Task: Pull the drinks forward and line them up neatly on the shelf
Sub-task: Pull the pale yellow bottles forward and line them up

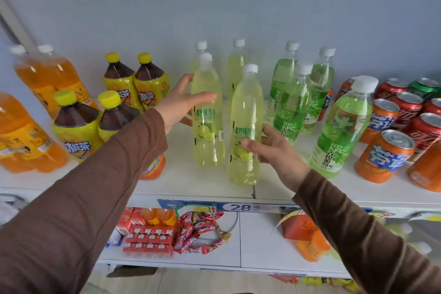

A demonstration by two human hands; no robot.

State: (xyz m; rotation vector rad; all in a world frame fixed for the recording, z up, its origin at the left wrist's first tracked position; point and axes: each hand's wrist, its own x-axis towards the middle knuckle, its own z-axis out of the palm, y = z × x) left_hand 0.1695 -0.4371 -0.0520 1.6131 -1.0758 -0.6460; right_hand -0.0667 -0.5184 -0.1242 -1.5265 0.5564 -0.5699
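Note:
Several pale lime soda bottles with white caps stand mid-shelf on the white shelf [191, 181]. My left hand [177, 105] wraps one lime bottle [208, 141] from its left, thumb across the front and fingers behind. My right hand [274, 150] holds the front lime bottle [245, 102] from its right, low on the label; this bottle stands nearest the shelf edge. Two more lime bottles [236, 67] stand behind, near the back wall. To the right are green grape soda bottles [290, 102], one of them [341, 131] further forward.
Left of my arm stand yellow-capped iced tea bottles [76, 131] and large orange drink bottles [26, 136]. Orange cans [384, 155] and red cans [405, 107] crowd the right end. A price strip [241, 207] runs along the shelf edge; snack packs [198, 231] lie on the shelf below.

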